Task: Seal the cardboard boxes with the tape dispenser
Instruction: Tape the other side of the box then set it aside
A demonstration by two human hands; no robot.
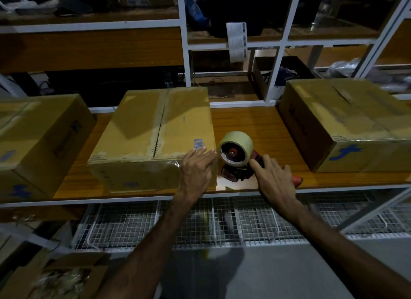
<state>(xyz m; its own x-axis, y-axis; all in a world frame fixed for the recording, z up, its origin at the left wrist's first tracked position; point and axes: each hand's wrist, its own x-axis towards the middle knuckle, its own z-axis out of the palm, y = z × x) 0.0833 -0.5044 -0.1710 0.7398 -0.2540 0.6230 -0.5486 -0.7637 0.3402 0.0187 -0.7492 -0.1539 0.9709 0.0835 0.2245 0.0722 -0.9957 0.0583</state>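
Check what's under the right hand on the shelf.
The right hand rests on the red tape dispenser; its roll and front frame show, and the handle tip sticks out beyond the hand. The rest of the handle is covered, so the grip can't be confirmed.

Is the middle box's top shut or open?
Shut. The middle box has both top flaps lying flat, meeting along the centre seam under worn tape. The left hand rests on its near corner.

Left hand (196, 167): flat, fingers straight, on the near right corner of the middle box (153, 134).
Right hand (272, 178): over the tape dispenser's (236, 158) red handle — fingers spread.
Shelf (255, 125): wooden — three boxes, dispenser just right of the middle one.
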